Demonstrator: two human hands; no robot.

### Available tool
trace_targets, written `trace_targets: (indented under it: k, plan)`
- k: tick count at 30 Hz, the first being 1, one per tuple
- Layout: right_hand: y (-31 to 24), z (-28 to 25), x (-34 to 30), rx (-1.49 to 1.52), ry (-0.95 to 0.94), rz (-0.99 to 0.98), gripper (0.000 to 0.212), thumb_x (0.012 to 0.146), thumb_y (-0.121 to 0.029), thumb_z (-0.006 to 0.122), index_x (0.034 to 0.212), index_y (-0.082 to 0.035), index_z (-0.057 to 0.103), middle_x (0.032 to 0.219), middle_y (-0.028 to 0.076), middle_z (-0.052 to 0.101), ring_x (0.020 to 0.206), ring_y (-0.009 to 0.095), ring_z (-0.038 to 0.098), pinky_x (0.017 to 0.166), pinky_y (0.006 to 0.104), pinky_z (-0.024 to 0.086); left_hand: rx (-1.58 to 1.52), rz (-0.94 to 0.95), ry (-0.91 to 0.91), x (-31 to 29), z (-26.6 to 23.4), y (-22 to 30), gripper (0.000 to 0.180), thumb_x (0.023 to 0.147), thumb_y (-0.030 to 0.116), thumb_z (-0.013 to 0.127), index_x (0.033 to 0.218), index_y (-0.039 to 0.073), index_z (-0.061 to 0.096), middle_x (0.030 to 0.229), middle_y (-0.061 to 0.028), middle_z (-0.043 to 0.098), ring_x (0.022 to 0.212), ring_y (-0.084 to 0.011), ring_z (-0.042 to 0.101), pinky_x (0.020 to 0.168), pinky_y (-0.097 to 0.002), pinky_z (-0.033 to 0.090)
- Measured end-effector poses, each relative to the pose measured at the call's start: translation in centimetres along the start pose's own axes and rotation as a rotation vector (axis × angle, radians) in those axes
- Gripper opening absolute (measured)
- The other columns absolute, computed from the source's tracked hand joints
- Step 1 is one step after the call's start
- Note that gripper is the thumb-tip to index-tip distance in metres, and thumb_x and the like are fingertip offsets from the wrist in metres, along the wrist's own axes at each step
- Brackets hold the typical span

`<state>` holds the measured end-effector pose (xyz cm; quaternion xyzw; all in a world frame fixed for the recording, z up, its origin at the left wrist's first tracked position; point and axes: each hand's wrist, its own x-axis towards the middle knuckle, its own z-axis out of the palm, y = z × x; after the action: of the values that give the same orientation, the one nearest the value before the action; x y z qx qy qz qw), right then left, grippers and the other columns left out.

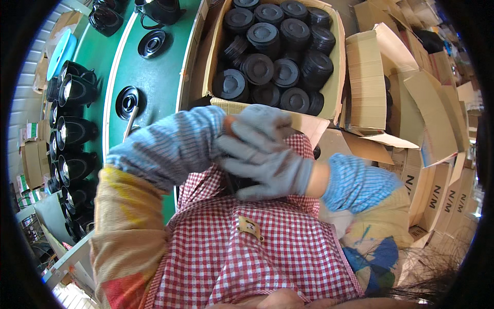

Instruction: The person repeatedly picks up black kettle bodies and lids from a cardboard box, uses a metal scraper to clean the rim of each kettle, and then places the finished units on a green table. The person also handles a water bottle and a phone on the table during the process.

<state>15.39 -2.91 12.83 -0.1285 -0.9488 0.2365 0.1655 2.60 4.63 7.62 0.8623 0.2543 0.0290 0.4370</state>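
Note:
Both my hands wear grey gloves and cross in front of my chest, slightly smeared by motion. My right hand [272, 167] reaches leftward with its fingers stretched out and apart, over the wrist of my left hand [265, 119]. Partly covered by the right one, my left hand hides its fingers, so its grip does not show. Something dark [242, 183] shows under my right palm; its kind cannot be made out. Just beyond the hands stands an open cardboard box [339, 67] filled with stacks of round black lids [257, 68].
On the left runs a green worktable [139, 74] with two black round lids [152, 44], a pale handled tool [131, 122], and a black jug [159, 11]. Several black pots [77, 131] line its far side. Open cardboard cartons [368, 82] crowd the right.

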Motion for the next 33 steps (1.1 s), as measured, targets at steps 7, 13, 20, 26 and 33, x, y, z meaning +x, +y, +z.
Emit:
trace_targets:
  k: [7, 13, 20, 26, 33]
  plan:
    - [-0.7, 1.7, 1.3, 0.044, -0.05, -0.022, 0.069, 0.085, -0.059, 0.064, 0.141, -0.018, 0.061, 0.16, 0.013, 0.038, 0.151, 0.039, 0.025, 0.122, 0.0646, 0.011, -0.065, -0.315, -0.002, -2.0, -0.1, -0.6, 0.04, 0.096, 0.04, 0.065, 0.122, 0.01, 0.069, 0.115, -0.0182, 0.069, 0.108, -0.0332, 0.068, 0.089, -0.0452, 0.057]
    - [2.5, -0.6, -0.5, -0.079, 0.132, -0.211, 0.058, 0.091, -0.05, 0.064, 0.137, -0.015, 0.062, 0.151, 0.011, 0.051, 0.143, 0.036, 0.042, 0.119, 0.0629, 0.027, -0.238, 0.175, 0.208, -4.4, -0.4, -0.1, 0.039, 0.098, 0.035, 0.065, 0.125, 0.007, 0.067, 0.121, -0.0196, 0.066, 0.11, -0.0304, 0.068, 0.094, -0.043, 0.053]
    - [-0.6, 2.1, 1.9, 0.037, -0.049, -0.016, 0.057, 0.089, -0.051, 0.062, 0.137, -0.019, 0.064, 0.159, 0.01, 0.041, 0.152, 0.036, 0.026, 0.122, 0.0654, 0.009, -0.033, -0.274, -0.155, -0.3, -1.2, 0.9, 0.045, 0.095, 0.044, 0.065, 0.115, 0.004, 0.067, 0.101, -0.0239, 0.07, 0.096, -0.0409, 0.068, 0.085, -0.0466, 0.054]
    - [7.7, 1.1, -3.3, -0.06, -0.03, -0.123, 0.061, 0.085, -0.05, 0.068, 0.136, -0.015, 0.063, 0.145, 0.013, 0.049, 0.142, 0.034, 0.041, 0.115, 0.0497, 0.031, -0.736, 0.067, -0.005, -5.1, 0.2, -1.7, 0.046, 0.101, 0.033, 0.061, 0.141, 0.011, 0.056, 0.146, -0.0118, 0.055, 0.139, -0.0263, 0.049, 0.115, -0.0403, 0.04]
    - [0.1, 1.5, 1.1, 0.017, -0.013, -0.06, 0.062, 0.087, -0.05, 0.064, 0.141, -0.021, 0.059, 0.159, 0.012, 0.04, 0.15, 0.038, 0.028, 0.12, 0.0648, 0.013, -0.049, -0.36, -0.123, -2.0, 0.0, 0.0, 0.039, 0.101, 0.035, 0.059, 0.133, 0.014, 0.062, 0.12, -0.0136, 0.064, 0.109, -0.0302, 0.065, 0.096, -0.0421, 0.05]
